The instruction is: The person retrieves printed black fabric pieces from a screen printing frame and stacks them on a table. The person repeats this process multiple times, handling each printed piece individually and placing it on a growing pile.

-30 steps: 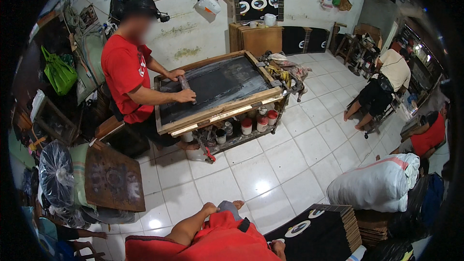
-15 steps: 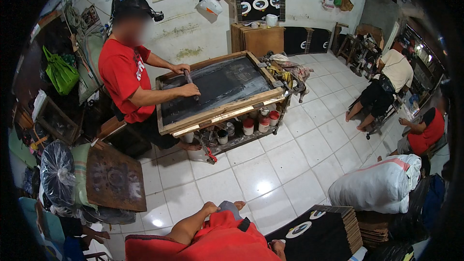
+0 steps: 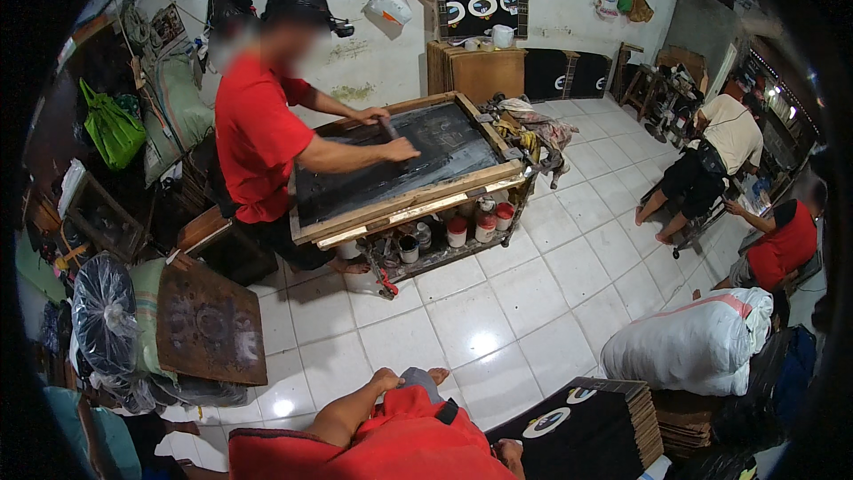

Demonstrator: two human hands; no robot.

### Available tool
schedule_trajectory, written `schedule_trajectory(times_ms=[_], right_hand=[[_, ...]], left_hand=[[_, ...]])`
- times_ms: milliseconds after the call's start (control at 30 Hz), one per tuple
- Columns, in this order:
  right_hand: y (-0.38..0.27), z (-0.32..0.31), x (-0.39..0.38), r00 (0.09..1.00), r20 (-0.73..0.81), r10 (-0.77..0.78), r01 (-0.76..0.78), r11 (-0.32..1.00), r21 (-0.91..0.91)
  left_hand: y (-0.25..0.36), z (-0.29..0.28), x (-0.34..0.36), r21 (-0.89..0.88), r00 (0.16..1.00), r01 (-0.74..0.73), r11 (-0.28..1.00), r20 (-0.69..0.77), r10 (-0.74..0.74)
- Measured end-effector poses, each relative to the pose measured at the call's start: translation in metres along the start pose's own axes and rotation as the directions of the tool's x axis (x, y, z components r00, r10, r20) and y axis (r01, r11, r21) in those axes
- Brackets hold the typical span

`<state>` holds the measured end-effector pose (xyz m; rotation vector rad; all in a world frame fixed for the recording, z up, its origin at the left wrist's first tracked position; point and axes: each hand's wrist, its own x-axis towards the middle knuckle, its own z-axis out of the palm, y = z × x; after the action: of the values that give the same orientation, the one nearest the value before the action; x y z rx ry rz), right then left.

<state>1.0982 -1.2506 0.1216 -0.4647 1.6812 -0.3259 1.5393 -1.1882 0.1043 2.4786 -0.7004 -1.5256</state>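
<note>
My left hand [image 3: 386, 380] rests on my knee in grey cloth [image 3: 421, 380], its fingers loosely curled with nothing seen in them. My right hand [image 3: 510, 454] is low beside my red shirt [image 3: 400, 440], close to a stack of black panels [image 3: 569, 427] with white oval prints. Its fingers are mostly hidden. Across the floor a co-worker in a red shirt [image 3: 258, 133] leans over a wooden-framed printing screen [image 3: 409, 200]. Both of that person's hands grip a squeegee [image 3: 388, 129] on the dark mesh.
Paint pots [image 3: 457, 231] stand on the shelf under the screen, with rags [image 3: 533, 124] at its right end. A large white sack [image 3: 689, 342] lies to my right. A stained board [image 3: 213, 324] leans at left. Two people [image 3: 720, 138] sit at far right; another person's arm shows lower left.
The co-worker has leaned forward and pushed the squeegee to the right across the screen. The seated person in red at right has raised a forearm. My hands stay in place.
</note>
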Motion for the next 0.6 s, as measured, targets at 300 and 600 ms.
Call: schedule_trajectory(times_ms=[300, 600], right_hand=[[-0.001, -0.001, 0.006, 0.998, 0.027, -0.054, 0.055, 0.998, -0.043], [-0.010, 0.004, -0.007, 0.997, 0.041, -0.070, 0.074, 0.992, -0.100]], left_hand=[[-0.002, 0.000, 0.005, 0.112, 0.999, -0.039, 0.993, 0.011, 0.038], [-0.001, -0.004, 0.002, 0.044, 1.000, -0.020, 0.999, -0.009, 0.020]])
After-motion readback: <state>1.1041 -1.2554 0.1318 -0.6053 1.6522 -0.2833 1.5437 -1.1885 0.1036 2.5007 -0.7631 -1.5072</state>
